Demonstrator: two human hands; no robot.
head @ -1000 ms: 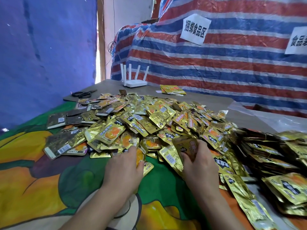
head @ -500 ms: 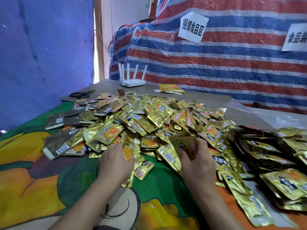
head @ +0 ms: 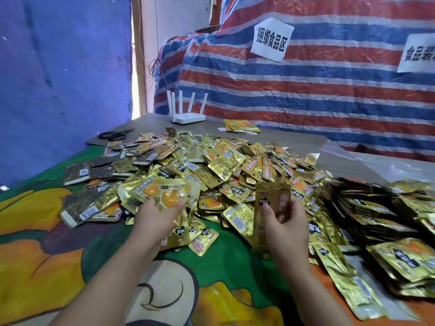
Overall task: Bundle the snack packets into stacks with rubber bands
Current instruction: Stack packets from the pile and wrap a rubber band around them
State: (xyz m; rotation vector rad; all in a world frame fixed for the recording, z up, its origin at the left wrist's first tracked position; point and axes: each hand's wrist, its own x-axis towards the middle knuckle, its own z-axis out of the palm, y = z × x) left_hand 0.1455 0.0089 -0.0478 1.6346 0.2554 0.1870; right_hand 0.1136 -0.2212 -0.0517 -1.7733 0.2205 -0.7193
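Fingers, left hand (head: 156, 217): thumb curled over the front of a gold packet (head: 170, 196) with an orange picture, the other fingers hidden behind it; the packet is pinched and lifted just above the heap.
Fingers, right hand (head: 286, 228): thumb pressed on the face of a small upright stack of packets (head: 270, 208), the other fingers wrapped round its back; the stack stands on edge, its lower end close to the cloth.
Gap between hands: the two hands are near each other but apart, the single packet to the left of the held stack.
Loose packets: a wide heap (head: 211, 165) of gold packets spread across the middle of the table, lying every way up, touching and overlapping.
Piled packets, right: more packets (head: 376, 215) heaped in denser rows beside the right hand.
Cloth (head: 42, 255): bright cartoon print in green, orange and yellow under the near part of the heap.
Table (head: 282, 140): bare grey top at the far end.
Scissors (head: 115, 135): black-handled, at the far left corner.
Router (head: 187, 117): white, with upright aerials, at the far edge.
Separate packets (head: 242, 125): a few lying flat just right of the router.
Backdrop: striped red, blue and white tarp (head: 306, 90) with two paper signs (head: 271, 40); blue sheet (head: 58, 78) on the left.
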